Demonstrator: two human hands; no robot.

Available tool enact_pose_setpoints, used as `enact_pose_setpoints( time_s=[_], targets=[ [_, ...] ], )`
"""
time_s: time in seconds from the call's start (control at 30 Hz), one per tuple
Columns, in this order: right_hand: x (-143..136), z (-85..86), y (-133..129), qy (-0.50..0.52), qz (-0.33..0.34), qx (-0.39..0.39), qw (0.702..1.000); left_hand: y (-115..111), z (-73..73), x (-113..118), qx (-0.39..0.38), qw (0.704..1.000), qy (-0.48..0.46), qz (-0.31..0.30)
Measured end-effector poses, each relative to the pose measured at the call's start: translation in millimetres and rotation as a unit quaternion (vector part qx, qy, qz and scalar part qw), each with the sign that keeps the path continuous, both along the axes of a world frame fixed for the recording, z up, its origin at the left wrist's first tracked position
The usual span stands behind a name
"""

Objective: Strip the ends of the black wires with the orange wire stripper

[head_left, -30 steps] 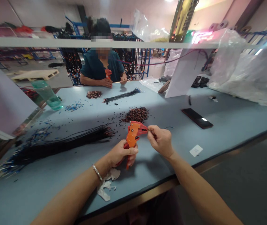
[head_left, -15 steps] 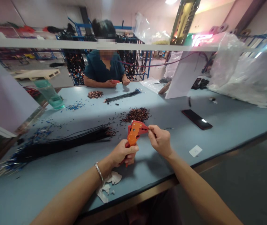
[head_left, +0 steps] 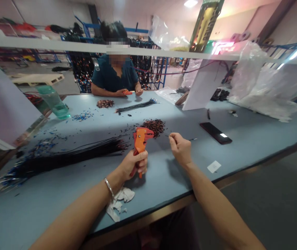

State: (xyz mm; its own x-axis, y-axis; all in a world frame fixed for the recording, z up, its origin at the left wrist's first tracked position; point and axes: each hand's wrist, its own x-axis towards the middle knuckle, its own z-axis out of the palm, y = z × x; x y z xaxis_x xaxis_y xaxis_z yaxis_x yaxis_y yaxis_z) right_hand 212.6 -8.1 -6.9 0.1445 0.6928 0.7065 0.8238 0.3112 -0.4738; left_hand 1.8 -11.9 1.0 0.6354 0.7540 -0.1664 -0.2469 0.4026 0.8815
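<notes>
My left hand [head_left: 137, 163] is wrapped round the handles of an orange and red wire stripper [head_left: 140, 140], held upright with its jaws to the right. To the right of the tool, my right hand [head_left: 180, 148] pinches a thin black wire [head_left: 193, 139]; one end sticks out past the fingers on the right. The tool and the wire are apart. A heap of small black and copper scraps [head_left: 155, 127] lies just behind the tool. Left of my left hand lies a long bundle of black wires [head_left: 67, 158] with blue and silver ends.
A phone [head_left: 216, 133] and a white card [head_left: 214, 166] lie at the right. Crumpled tissue [head_left: 123, 195] is near the front edge. A green cup [head_left: 54, 104] stands at the left. Across the table [head_left: 148, 187], a person [head_left: 114, 76] holds an orange-red tool, near another wire bundle [head_left: 136, 106].
The wire in my right hand has come away from the stripper's jaws, leaving a gap. My left hand and the tool have shifted slightly left.
</notes>
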Motion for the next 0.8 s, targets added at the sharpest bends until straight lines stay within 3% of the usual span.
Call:
enact_pose_setpoints(
  time_s=[0.13,0.37,0.57,0.7,0.8],
  targets=[
    [2,-2.1,4,0.03,-0.013,-0.02,0.999,6,2.2,-3,0.001,0.997,-0.035,0.069],
    [-9,-4.1,1,0.038,0.002,-0.019,0.999,3,-2.9,2,0.052,0.996,-0.054,0.055],
    [-12,-3.4,-4,0.015,0.03,-0.018,0.999,5,-2.9,2,0.118,0.983,-0.013,0.139],
    [-15,0.6,-7,0.049,0.065,-0.044,0.996,5,-2.3,1,0.223,0.947,0.088,0.216],
    [-16,5.2,-7,0.142,0.137,-0.114,0.974,4,-2.9,0,0.318,0.888,0.189,0.271]
  ],
)
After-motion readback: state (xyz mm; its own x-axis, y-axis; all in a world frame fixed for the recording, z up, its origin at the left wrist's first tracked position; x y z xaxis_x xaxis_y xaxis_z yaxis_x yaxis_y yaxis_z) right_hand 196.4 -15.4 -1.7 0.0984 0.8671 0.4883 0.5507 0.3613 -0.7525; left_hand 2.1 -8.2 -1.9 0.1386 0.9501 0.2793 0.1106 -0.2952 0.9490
